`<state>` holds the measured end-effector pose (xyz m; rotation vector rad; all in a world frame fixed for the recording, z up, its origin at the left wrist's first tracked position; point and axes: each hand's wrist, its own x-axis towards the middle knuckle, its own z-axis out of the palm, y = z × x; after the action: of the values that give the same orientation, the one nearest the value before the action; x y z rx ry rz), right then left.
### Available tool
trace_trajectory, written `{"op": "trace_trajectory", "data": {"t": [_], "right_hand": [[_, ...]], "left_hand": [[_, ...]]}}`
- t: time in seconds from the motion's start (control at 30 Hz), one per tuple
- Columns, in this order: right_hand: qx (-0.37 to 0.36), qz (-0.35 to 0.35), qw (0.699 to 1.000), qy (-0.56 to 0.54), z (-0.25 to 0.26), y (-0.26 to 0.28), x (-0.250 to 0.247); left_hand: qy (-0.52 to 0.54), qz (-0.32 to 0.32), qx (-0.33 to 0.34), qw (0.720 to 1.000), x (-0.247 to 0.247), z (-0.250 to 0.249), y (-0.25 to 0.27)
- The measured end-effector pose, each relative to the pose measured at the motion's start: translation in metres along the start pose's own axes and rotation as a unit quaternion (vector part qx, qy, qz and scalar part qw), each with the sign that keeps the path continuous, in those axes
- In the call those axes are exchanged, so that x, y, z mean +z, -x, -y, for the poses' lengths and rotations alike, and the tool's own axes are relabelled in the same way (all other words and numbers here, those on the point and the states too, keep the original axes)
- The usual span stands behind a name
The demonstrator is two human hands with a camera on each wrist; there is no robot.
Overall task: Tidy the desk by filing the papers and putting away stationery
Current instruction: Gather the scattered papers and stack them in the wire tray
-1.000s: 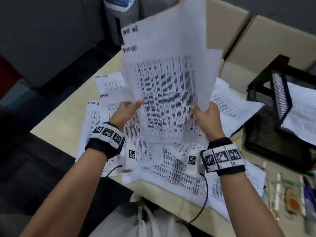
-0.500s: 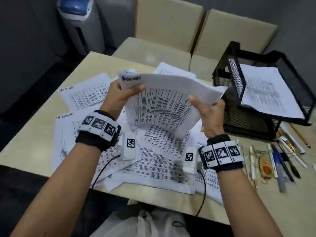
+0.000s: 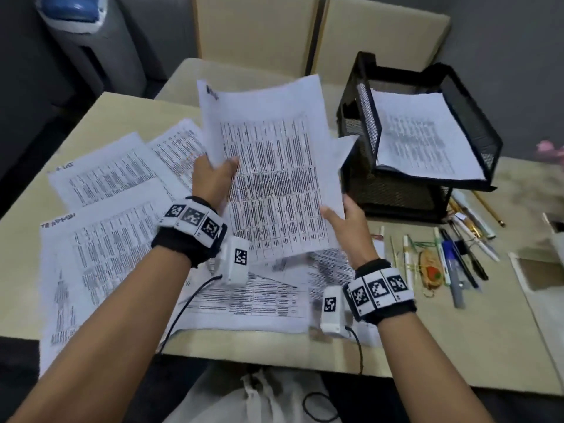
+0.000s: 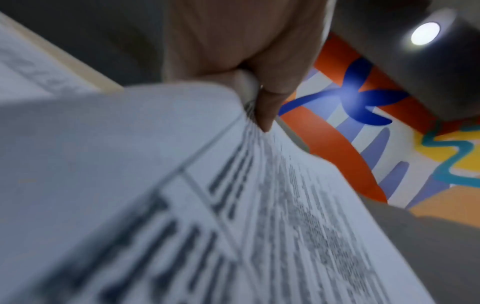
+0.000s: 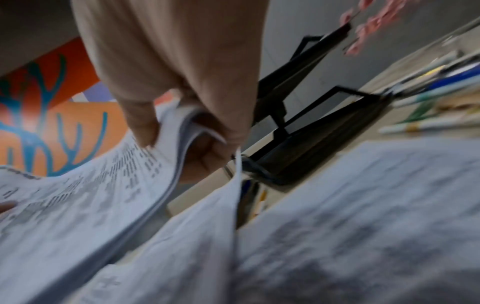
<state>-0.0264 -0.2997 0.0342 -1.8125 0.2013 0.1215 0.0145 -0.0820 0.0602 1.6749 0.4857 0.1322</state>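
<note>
I hold a small stack of printed sheets [image 3: 274, 166] up above the desk, tilted toward me. My left hand [image 3: 213, 175] pinches its left edge, thumb on the front; the left wrist view shows the thumb [image 4: 267, 107] on the paper [image 4: 182, 185]. My right hand [image 3: 345, 218] grips the lower right corner, and the right wrist view shows fingers [image 5: 207, 148] curled behind the sheets [image 5: 103, 185]. More printed papers [image 3: 116, 190] lie scattered on the desk under and left of my hands. A black mesh tray rack [image 3: 476, 123] stands to the right with one sheet [image 3: 421, 138] in its top tier.
Pens and markers [image 3: 451, 254] lie in a loose row right of my right wrist, with a small orange keyring [image 3: 430, 273] among them. A pale open folder [image 3: 543, 279] sits at the far right. Two beige chairs [image 3: 305, 35] stand behind the beige desk [image 3: 24, 279], a bin [image 3: 91, 44] at back left.
The stack stood raised high a second ago, bent over flat half a second ago, and now stands up again, tilted. The head view has swung right, showing the tray rack and pens.
</note>
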Motion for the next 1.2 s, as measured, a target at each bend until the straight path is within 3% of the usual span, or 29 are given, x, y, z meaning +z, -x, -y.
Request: {"op": "trace_trajectory", "data": {"t": [0.17, 0.3, 0.43, 0.53, 0.67, 0.8, 0.97, 1.07, 1.2], "right_hand": [[0.107, -0.029, 0.993, 0.050, -0.056, 0.022, -0.066], [0.190, -0.110, 0.974, 0.047, -0.083, 0.026, -0.123], [0.216, -0.172, 0.960, 0.044, -0.089, 0.012, -0.172], [0.181, -0.199, 0.963, 0.031, -0.079, -0.018, -0.198], [0.131, -0.194, 0.972, 0.025, -0.066, -0.067, -0.217], [0.203, -0.151, 0.967, 0.032, -0.068, -0.100, -0.223], [0.220, -0.205, 0.953, 0.035, -0.081, -0.122, -0.220], [0.210, -0.209, 0.955, 0.008, -0.091, -0.126, -0.215], [0.191, -0.302, 0.933, -0.031, -0.090, -0.118, -0.201]], "left_hand": [[-0.061, 0.093, -0.126, 0.986, 0.068, 0.040, 0.014], [-0.101, 0.193, -0.145, 0.965, 0.127, 0.041, 0.043], [-0.127, 0.316, -0.167, 0.925, 0.171, 0.038, 0.056], [-0.103, 0.354, -0.193, 0.909, 0.192, 0.035, 0.056], [-0.114, 0.302, -0.134, 0.937, 0.224, 0.026, 0.038], [-0.130, 0.225, -0.074, 0.963, 0.258, 0.020, 0.022], [-0.165, 0.207, -0.074, 0.961, 0.281, 0.020, 0.021], [-0.171, 0.199, -0.062, 0.963, 0.271, 0.018, 0.022], [-0.146, 0.182, -0.073, 0.970, 0.226, 0.027, 0.013]]}}
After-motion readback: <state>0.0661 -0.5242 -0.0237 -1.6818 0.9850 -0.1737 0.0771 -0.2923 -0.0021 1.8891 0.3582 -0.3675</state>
